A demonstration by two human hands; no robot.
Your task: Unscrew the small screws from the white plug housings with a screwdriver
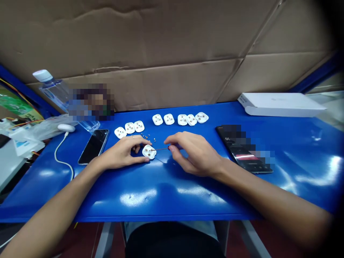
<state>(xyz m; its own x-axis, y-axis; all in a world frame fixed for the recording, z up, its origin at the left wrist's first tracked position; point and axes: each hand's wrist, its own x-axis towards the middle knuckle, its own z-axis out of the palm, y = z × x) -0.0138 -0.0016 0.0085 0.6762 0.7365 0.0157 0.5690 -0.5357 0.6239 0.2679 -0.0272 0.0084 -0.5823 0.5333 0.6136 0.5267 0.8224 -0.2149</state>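
Observation:
A small white rounded piece with metal parts in it (149, 152) lies on the blue table, and my left hand (125, 152) grips its left side between thumb and fingers. My right hand (193, 154) is closed round the red end of a thin screwdriver (160, 149). The shaft points left and its tip is over the white piece; whether it touches a screw is too small to tell. Several tiny screws (146, 136) lie loose just behind the white piece. Farther back, several similar white pieces (169, 119) stand in a row.
A phone (93, 147) and a white cable (57, 157) lie at the left, near a tilted clear bottle (57, 91). A dark device (239, 148) is right of my right hand. A white box (282, 104) sits at the back right, before a cardboard wall (161, 86).

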